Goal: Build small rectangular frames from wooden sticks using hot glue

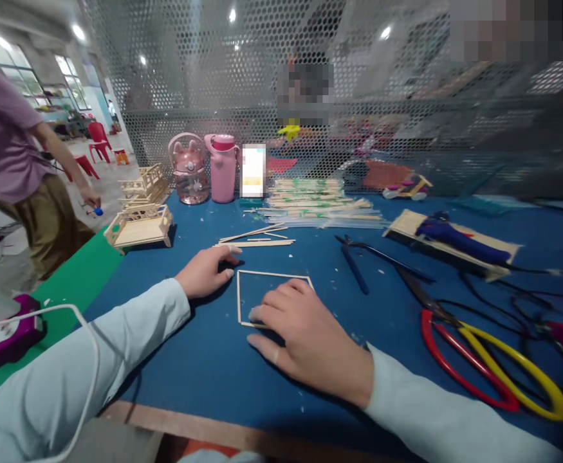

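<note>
A thin rectangle of wooden sticks lies flat on the blue tabletop. My right hand rests over its right and lower part, fingers extended and thumb apart, hiding that corner. Just left of the rectangle is my left hand, its fingers loosely curved and thumb separate, with nothing seen between them. Pale coverings wrap several fingertips on both hands. Beyond the left hand lie a few loose sticks.
Bundled sticks lie at the back beside a phone and pink bottles. Small wooden bed models stand left. Pliers, scissors and a blue tool lie right. A person stands left.
</note>
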`<action>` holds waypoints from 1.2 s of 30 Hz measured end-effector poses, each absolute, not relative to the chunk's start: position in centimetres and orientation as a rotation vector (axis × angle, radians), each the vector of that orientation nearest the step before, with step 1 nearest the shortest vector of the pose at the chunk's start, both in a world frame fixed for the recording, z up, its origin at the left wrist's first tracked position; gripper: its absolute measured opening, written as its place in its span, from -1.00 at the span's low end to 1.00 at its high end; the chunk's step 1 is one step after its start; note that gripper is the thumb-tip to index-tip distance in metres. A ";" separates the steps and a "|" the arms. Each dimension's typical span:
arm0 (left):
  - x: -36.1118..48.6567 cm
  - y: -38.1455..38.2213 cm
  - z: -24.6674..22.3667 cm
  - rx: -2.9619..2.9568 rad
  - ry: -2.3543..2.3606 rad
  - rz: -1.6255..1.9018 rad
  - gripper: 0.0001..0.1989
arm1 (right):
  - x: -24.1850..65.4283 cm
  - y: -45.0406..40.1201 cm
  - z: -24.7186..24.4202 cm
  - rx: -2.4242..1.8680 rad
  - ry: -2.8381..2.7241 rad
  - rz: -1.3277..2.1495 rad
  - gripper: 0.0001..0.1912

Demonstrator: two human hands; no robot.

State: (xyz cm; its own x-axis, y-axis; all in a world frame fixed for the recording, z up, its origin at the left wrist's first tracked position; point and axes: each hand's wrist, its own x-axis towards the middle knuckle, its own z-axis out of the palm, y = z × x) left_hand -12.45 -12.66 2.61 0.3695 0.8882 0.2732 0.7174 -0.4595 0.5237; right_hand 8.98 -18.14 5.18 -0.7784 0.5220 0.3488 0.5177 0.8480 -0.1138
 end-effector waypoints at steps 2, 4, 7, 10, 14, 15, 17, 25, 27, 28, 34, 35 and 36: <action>-12.9 -12.8 2.7 2.300 1.362 0.740 -0.53 | 8.7 -18.1 5.0 -0.817 -2.651 0.052 -0.81; -13.4 -13.2 2.7 2.281 1.316 0.693 -0.48 | 9.0 -17.9 4.7 -0.872 -2.625 0.080 -0.83; -13.6 -13.6 2.7 2.266 1.309 0.640 -0.40 | 9.7 -17.8 4.5 -0.937 -2.593 0.128 -0.85; -13.3 -14.0 2.5 2.283 1.317 0.641 -0.38 | 9.9 -18.1 4.5 -0.971 -2.571 0.160 -0.87; -12.9 -14.0 2.1 2.281 1.343 0.631 -0.39 | 9.9 -18.4 4.5 -1.021 -2.551 0.211 -0.87; -12.9 -13.9 2.0 2.281 1.345 0.630 -0.39 | 9.9 -18.3 4.5 -1.029 -2.543 0.216 -0.86; -12.9 -13.9 2.0 2.281 1.347 0.629 -0.38 | 9.9 -18.2 4.5 -1.027 -2.524 0.210 -0.85; -13.2 -14.4 2.8 2.225 1.341 0.558 -0.23 | 9.9 -18.0 4.1 -0.985 -2.515 0.184 -0.87; -13.2 -14.4 2.8 2.238 1.333 0.553 -0.19 | 9.9 -18.0 4.0 -0.972 -2.529 0.159 -0.87; -13.2 -14.4 2.8 2.248 1.332 0.560 -0.18 | 9.8 -18.0 4.0 -0.965 -2.539 0.143 -0.88; -13.2 -14.4 2.6 2.293 1.311 0.566 -0.07 | 9.8 -17.8 3.8 -0.925 -2.574 0.120 -0.88; -13.2 -14.4 2.6 2.297 1.311 0.560 -0.05 | 9.8 -17.7 3.8 -0.928 -2.573 0.128 -0.88; -13.2 -14.4 2.6 2.300 1.312 0.552 -0.04 | 9.8 -17.7 3.8 -0.933 -2.572 0.135 -0.88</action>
State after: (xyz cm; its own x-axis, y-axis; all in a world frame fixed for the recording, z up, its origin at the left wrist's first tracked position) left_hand -13.21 -14.38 2.55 0.4726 0.8723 0.1255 0.6998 -0.4580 0.5482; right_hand 9.76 -17.73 3.82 -0.6974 0.6334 0.3354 0.5947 0.7726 -0.2225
